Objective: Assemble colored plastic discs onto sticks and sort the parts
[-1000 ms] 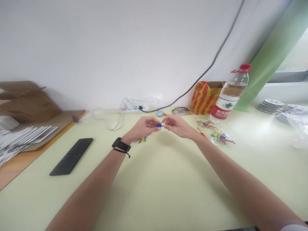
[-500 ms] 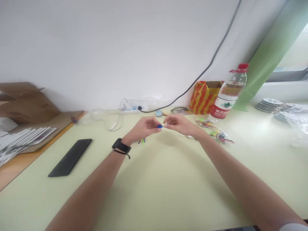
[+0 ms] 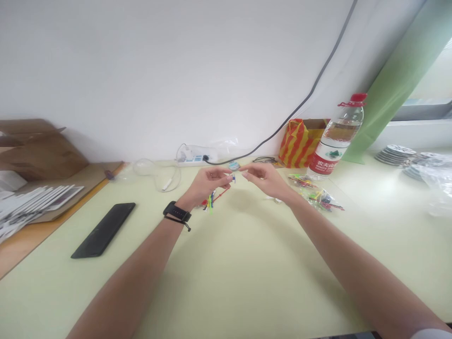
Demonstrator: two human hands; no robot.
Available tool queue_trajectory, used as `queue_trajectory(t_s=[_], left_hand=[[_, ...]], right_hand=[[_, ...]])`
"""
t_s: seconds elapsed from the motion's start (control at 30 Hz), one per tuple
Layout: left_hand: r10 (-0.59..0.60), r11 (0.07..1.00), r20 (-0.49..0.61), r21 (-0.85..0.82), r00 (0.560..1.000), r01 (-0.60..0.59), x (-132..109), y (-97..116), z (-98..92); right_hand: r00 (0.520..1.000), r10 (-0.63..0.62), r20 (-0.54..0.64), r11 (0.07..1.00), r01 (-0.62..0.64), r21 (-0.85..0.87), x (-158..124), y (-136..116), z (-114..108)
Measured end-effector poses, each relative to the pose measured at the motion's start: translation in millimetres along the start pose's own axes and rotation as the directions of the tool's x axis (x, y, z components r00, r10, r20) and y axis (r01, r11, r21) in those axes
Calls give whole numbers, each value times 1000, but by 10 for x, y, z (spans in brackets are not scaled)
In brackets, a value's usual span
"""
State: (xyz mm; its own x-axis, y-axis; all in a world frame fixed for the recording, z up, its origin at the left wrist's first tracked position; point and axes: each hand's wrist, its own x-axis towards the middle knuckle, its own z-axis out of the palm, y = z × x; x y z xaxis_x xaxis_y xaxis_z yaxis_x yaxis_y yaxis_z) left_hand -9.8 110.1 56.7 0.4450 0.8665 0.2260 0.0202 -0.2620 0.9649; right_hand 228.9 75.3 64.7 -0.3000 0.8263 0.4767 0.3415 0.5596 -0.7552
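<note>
Thumb and fingers of my left hand (image 3: pixel 208 184) are closed on a small blue plastic piece (image 3: pixel 233 179), its tip sticking out to the right. Across a narrow gap, my right hand (image 3: pixel 265 179) has its thumb and index finger slightly apart, with nothing seen between them. Under my left hand lie several thin coloured plastic pieces (image 3: pixel 211 201), green, yellow, blue and red, partly hidden by the hand. A clear bag of similar plastic pieces (image 3: pixel 323 199) rests beyond my right wrist.
At back right stand a water bottle (image 3: pixel 334 141) and a striped bag (image 3: pixel 298 143). Stacked discs (image 3: pixel 395 154) and clear plastic wrap (image 3: pixel 436 181) are farther right. A power strip (image 3: pixel 196 156) lies along the wall. Leftward are a black flat case (image 3: pixel 104 230) and cardboard (image 3: pixel 42 150).
My right hand has drawn slightly away from the blue piece, which stays in my left hand. The left hand has shifted slightly up and left, and more coloured pieces show beneath it.
</note>
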Motion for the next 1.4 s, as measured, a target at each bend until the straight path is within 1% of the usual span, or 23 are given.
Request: queue_trajectory(t_s=[0.07, 0.13, 0.2, 0.27, 0.3, 0.33, 0.43, 0.47, 0.57, 0.7, 0.8, 0.93, 1.07, 1.13, 1.23, 1.33, 1.4], left_hand=[[0, 1000, -42, -10, 999, 0, 6, 0, -15], [0, 1000, -71, -20, 997, -2, 10, 2, -29], [1, 1000, -79, -26, 997, -3, 14, 1, -35], [7, 1000, -76, -29, 997, -9, 16, -2, -33], [11, 999, -75, -32, 997, -13, 17, -3, -29], [15, 999, -77, -35, 997, -18, 18, -4, -25], [24, 999, -89, -44, 996, -28, 18, 3, -15], [26, 999, -89, -43, 996, -30, 17, 8, -13], [36, 999, -81, -24, 996, -38, 10, 31, -10], [37, 999, -60, -5, 998, -38, -4, 61, -8], [15, 1000, -31, -6, 999, -15, -14, 79, -3], [1, 1000, 16, 9, 1000, -1, -26, 98, 16], [5, 1000, 30, 20, 1000, -6, -34, 109, 29], [3, 1000, 31, 16, 1000, -3, -35, 113, 26], [-6, 1000, 27, 10, 1000, 5, -31, 114, 13], [-13, 1000, 21, 10, 1000, 13, -22, 104, -1], [-15, 1000, 18, 6, 1000, 15, -16, 92, -5]], right_hand=[[1000, 11, -22, 998, -10, 59, -10, -12, 42], [998, 40, -44, 987, -32, 157, -21, -22, 110], [993, 94, -77, 957, -69, 280, -29, -26, 193], [977, 174, -123, 912, -113, 394, -32, -17, 270], [969, 215, -119, 888, -144, 436, -32, -6, 299], [965, 246, -92, 867, -176, 467, -31, 9, 319], [960, 279, 34, 819, -256, 514, -25, 57, 327], [958, 283, 51, 815, -268, 514, -23, 67, 317], [949, 314, 10, 815, -275, 510, -15, 50, 280], [959, 282, -10, 829, -238, 505, -15, -28, 261], [967, 253, 17, 857, -232, 460, -20, -48, 275], [967, 245, 76, 880, -254, 401, -31, -30, 302], [972, 218, 92, 906, -237, 352, -29, -36, 303], [980, 188, 65, 924, -199, 327, -21, -47, 289], [991, 122, -55, 956, -102, 273, -15, -61, 260], [984, 71, -160, 969, -30, 244, -26, -62, 247], [975, 74, -208, 968, -20, 249, -35, -54, 261]])
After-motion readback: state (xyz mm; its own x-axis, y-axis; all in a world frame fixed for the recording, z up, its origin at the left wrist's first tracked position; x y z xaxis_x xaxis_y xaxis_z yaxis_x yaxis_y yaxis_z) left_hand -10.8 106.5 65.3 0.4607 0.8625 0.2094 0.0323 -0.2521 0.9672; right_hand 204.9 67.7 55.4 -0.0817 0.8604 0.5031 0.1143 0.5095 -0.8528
